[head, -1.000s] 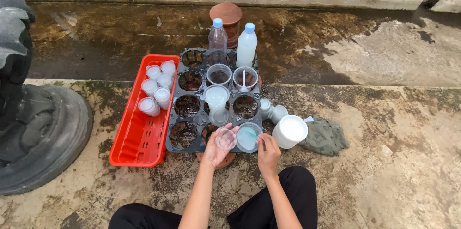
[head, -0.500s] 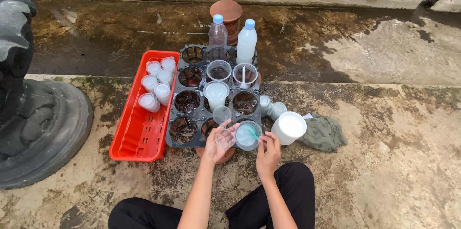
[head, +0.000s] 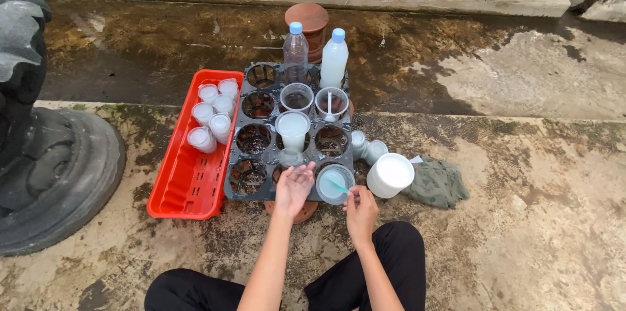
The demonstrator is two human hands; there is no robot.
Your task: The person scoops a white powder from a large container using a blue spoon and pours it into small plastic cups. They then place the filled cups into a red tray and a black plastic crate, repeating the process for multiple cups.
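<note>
A: Left hand (head: 293, 187) is over the near edge of the black tray (head: 236, 154), fingers curled round a small clear cup (head: 291, 160). It sat a touch lower a second ago; it has crept forward over the tray.

B: And the right hand (head: 360, 212)?

A: Fingers pinched narrow on a thin teal stick (head: 338, 186), its tip lying across the cup of pale liquid (head: 334, 183) just ahead of them. Before, those fingers were hard against that cup's rim; now they've drawn back a little toward the knees, stick tilted into it.

B: So the stirring cup hasn't moved?

A: Same tray pocket, near right corner. Just right of the right fingers stands a white tub (head: 389, 175), with a green cloth (head: 438, 182) beyond it. Ahead of the left fingers a taller cup of milky liquid (head: 293, 130) stands mid-tray, two bottles (head: 334, 59) at the far end.

B: Left side?

A: Red basket (head: 176, 187), well left of the left fingers, small white cups (head: 212, 115) lying in its far half. Everything's on wet concrete floor (head: 521, 154).
</note>
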